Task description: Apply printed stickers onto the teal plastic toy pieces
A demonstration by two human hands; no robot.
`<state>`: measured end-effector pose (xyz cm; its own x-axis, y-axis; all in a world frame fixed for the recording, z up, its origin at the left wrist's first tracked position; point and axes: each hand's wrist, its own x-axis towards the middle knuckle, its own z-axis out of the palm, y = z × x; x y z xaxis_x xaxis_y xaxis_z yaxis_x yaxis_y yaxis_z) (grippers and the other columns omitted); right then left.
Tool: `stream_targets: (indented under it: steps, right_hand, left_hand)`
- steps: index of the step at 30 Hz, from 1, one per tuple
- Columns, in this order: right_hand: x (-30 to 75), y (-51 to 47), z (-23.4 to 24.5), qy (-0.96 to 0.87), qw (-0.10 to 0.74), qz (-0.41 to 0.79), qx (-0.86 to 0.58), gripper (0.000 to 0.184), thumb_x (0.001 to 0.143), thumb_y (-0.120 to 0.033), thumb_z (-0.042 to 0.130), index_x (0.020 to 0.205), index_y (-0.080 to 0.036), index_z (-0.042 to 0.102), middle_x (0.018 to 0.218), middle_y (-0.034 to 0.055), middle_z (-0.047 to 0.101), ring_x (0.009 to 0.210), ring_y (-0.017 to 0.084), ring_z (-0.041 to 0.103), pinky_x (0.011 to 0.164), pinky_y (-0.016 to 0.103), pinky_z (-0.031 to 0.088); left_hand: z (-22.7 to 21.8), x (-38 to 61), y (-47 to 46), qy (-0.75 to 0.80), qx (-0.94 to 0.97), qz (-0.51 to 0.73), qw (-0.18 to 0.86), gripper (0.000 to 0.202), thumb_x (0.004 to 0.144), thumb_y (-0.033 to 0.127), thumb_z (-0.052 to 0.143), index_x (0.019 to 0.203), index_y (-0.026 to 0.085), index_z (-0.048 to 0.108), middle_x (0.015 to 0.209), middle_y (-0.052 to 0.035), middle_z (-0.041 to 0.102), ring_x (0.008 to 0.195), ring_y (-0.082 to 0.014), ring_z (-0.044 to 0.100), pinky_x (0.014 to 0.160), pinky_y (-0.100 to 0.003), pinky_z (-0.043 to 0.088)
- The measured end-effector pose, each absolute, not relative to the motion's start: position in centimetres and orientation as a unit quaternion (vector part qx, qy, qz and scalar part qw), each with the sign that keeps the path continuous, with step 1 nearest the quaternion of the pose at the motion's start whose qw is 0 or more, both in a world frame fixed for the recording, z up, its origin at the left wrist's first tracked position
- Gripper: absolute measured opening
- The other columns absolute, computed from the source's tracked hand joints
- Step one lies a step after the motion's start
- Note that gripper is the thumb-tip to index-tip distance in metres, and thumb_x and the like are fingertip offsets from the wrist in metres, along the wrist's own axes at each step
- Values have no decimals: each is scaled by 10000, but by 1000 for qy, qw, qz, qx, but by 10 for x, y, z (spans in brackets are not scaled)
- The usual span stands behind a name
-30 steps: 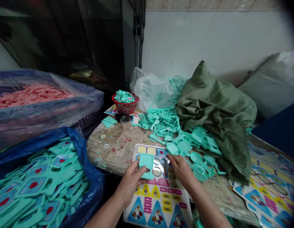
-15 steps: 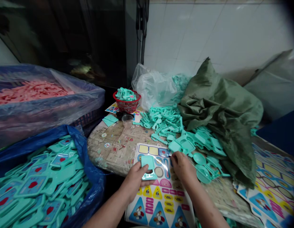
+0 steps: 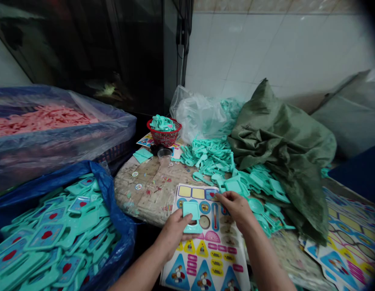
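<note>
My left hand [image 3: 174,231] is closed round a teal plastic toy piece [image 3: 191,210] with a square recessed panel and a slot below it. It holds the piece over a sticker sheet [image 3: 178,246], panel side up. At the sheet's top right corner, the fingertips of my right hand [image 3: 235,205] pinch the edge of a blue sticker with a red heart [image 3: 210,195]. Most of that sticker seems to lie flat on the sheet. Yellow squares, pink shapes and blue pill triangles are printed on the rest.
Teal toy parts [image 3: 210,157] lie heaped behind the sheet, beside a green sack [image 3: 284,129]. A red basket [image 3: 164,138] of teal parts stands further back. Left, a blue bag [image 3: 122,230] holds heart-stickered pieces. More sticker sheets [image 3: 350,234] lie at right.
My right fingertips have shifted slightly left onto the heart sticker's edge. My left hand keeps hold of the teal piece, and the whole view has shifted slightly.
</note>
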<state>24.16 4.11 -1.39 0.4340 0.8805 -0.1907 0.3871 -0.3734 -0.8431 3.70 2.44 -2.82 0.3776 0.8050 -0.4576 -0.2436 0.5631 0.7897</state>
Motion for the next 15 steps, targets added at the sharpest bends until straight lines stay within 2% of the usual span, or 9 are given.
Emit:
stream_targets:
  steps: [3,7,11,15]
  right_hand:
    - [239,40,2,-378,443,417,-698,383,656,-562,634,669,-213,476,488,-78,432,423,87,378,439,227,303]
    - [240,38,13,-340,504,479,-633,411,615,-532,700,646,-208,448,436,-109,302,400,60,265,414,210,237]
    - [252,39,20,-317,568,480,-589,435,591,-510,724,611,-207,413,493,-98,302,436,56,235,415,211,197]
    - [255,27,28,-312,593,466,-578,380,615,-467,742,670,-197,480,526,-92,313,460,57,221,427,213,166]
  left_hand:
    - [-28,37,23,440,325,346,762,272,728,335,655,928,159,596,1000,-90,607,1011,-246,572,740,-417,582]
    - [-27,37,22,443,329,348,758,247,725,335,655,886,158,594,965,-78,607,996,-236,571,744,-410,580]
    - [-29,37,21,444,333,349,755,271,700,339,680,881,158,592,965,-76,602,983,-250,573,729,-425,577]
    - [-30,35,21,434,337,353,758,259,702,340,682,861,156,592,971,-73,596,1006,-262,563,738,-430,570]
